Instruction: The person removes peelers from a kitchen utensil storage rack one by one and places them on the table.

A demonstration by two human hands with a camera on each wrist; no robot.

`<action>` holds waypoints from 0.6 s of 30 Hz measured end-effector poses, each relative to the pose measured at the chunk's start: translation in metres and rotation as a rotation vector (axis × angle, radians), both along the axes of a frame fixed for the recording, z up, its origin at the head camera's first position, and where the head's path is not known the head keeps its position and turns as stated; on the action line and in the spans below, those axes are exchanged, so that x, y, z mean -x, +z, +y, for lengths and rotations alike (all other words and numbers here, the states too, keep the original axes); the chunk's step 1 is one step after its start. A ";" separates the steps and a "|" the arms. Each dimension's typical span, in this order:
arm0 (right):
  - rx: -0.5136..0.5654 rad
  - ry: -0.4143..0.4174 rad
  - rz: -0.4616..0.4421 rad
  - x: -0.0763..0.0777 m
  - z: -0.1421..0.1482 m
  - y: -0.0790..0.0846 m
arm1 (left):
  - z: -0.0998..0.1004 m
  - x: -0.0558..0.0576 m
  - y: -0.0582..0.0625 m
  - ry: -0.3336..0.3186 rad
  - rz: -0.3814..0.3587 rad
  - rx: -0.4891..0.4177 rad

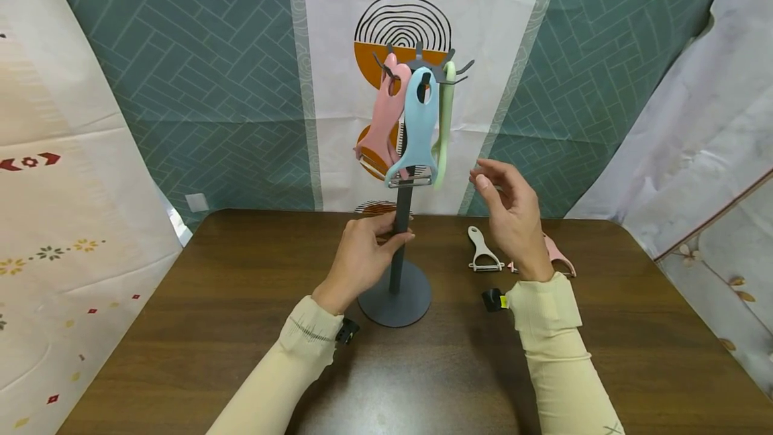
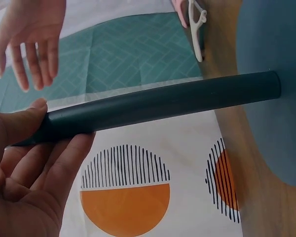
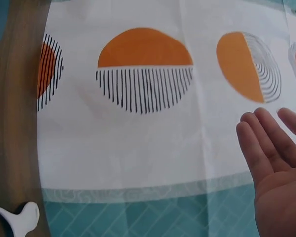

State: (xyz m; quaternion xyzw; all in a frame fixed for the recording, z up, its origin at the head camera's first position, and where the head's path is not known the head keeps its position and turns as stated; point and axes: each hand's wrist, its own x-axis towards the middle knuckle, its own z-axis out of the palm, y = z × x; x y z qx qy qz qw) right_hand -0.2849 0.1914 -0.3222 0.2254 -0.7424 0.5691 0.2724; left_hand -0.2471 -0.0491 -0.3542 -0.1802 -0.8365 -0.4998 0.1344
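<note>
My left hand [image 1: 362,250] grips the dark grey post [image 1: 403,210] of a hook stand, fingers and thumb round it above the round base [image 1: 417,294]. From the hooks at the top hang a light blue peeler [image 1: 421,119], pink peelers [image 1: 386,113] and a light green peeler [image 1: 445,119]. To the right of the stand my right hand [image 1: 516,213] is raised over the table, holding nothing, its fingers loosely bent. Beneath and beside it lie a white peeler [image 1: 479,247] and a pink peeler [image 1: 558,257], the pink one partly hidden by the wrist.
The brown wooden table [image 1: 241,327] ends at a hanging patterned cloth [image 1: 223,86] close behind the stand. Several bare hooks [image 1: 465,67] stick out at the stand's top right. White cloth [image 1: 682,139] hangs along the right side.
</note>
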 end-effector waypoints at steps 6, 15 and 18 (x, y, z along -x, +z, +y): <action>0.009 0.022 0.026 -0.003 -0.010 0.007 | -0.001 0.001 0.001 -0.013 -0.005 -0.001; -0.012 0.114 0.052 -0.012 -0.019 0.017 | -0.002 0.001 0.001 -0.029 -0.033 -0.014; -0.011 0.155 0.064 -0.014 -0.022 0.022 | -0.002 0.001 0.002 -0.037 -0.043 -0.018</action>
